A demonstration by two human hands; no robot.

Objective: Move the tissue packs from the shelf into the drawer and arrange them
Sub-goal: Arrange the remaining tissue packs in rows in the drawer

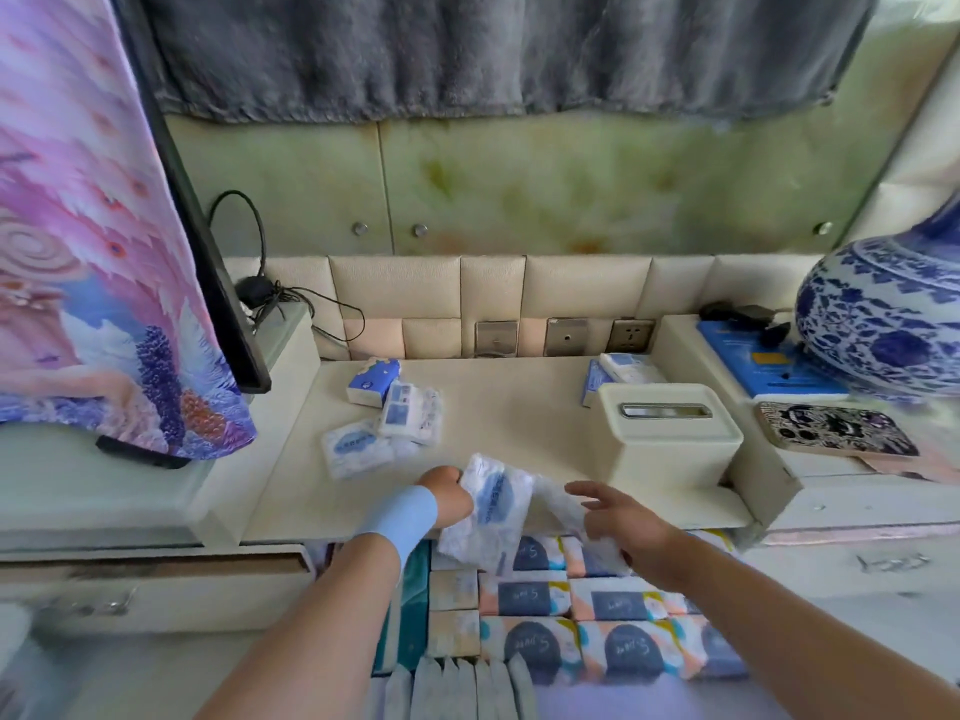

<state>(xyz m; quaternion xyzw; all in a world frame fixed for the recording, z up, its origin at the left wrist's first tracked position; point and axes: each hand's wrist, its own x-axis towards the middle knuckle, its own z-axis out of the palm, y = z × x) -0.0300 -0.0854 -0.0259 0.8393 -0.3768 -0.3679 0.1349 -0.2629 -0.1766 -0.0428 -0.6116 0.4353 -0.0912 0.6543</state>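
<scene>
Below the shelf (519, 418), the open drawer (332, 556) holds rows of tissue packs (631, 652).

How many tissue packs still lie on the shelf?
5: at left, a blue pack, a middle pack and a front pack; at right, two packs behind the tissue box. Others may be hidden.

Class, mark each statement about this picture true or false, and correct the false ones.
1. The left hand grips a white tissue pack with a blue oval. True.
2. The drawer is closed. False: it stands open, showing rows of packs.
3. Nothing is left to move. False: several loose packs lie on the left part of the shelf.
4. A blue-and-white vase stands at the right. True.
</scene>
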